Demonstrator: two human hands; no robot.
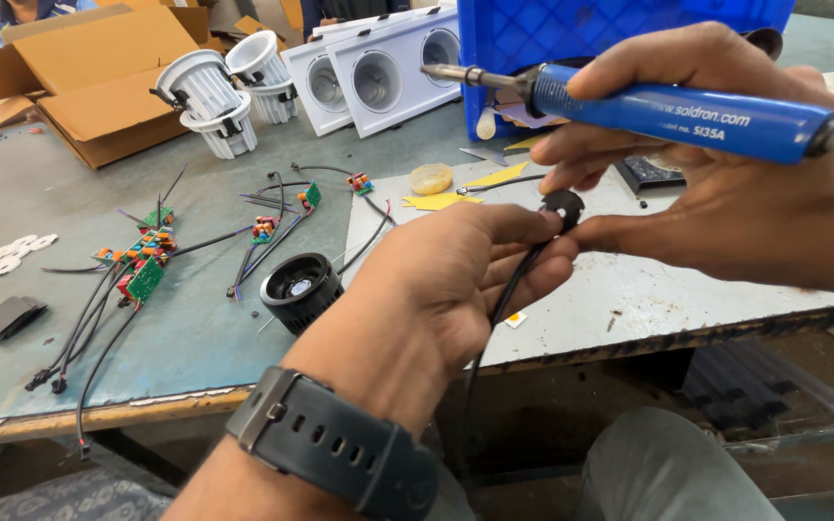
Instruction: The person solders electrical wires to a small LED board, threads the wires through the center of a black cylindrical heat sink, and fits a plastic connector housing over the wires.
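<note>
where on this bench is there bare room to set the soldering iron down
Bare: white board under the hands, and green table between cardboard boxes and circuit boards. Crowded: wired boards, black housing, white fixtures, blue crate.

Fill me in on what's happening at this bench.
A person holds a small black round part with a black cable between the left hand and the fingertips of the right hand, which also grips a blue soldering iron. Small circuit boards, a black round housing and white lamp housings lie on the table.
</note>
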